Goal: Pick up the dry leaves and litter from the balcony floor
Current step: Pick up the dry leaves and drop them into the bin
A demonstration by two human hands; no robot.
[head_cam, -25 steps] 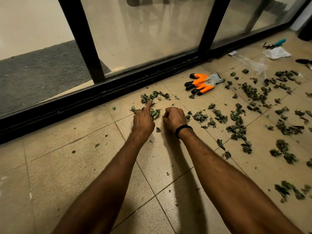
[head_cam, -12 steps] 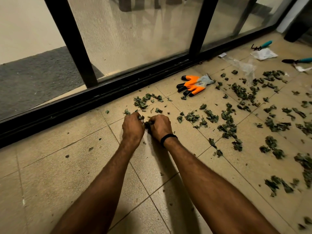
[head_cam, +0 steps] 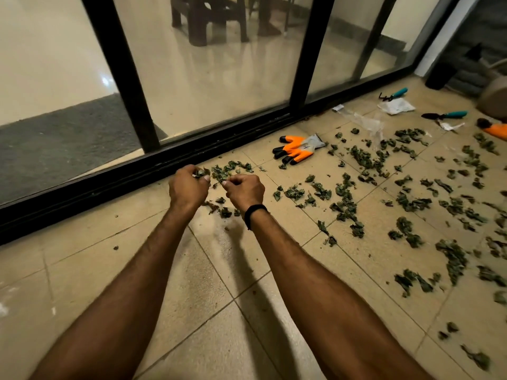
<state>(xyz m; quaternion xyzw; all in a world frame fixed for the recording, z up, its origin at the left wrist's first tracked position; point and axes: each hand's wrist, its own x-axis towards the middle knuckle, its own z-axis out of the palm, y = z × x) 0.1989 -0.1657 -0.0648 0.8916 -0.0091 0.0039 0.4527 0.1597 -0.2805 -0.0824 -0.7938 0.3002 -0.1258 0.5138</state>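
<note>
Leaves (head_cam: 345, 207) litter the floor (head_cam: 205, 297) to the right, around a glove (head_cam: 299, 148), trowel (head_cam: 450, 114) and wrapper (head_cam: 396, 106). Left hand (head_cam: 188, 187) and right hand (head_cam: 244, 191) each clutch leaves beside the door track (head_cam: 109, 185).

Orange item (head_cam: 496, 132) cut off at right edge; gripped dry leaves (head_cam: 202, 172) mostly hidden.

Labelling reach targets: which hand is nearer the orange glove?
Right. The right hand lies down-left of the orange glove; the left hand is beyond it, farther left.
</note>
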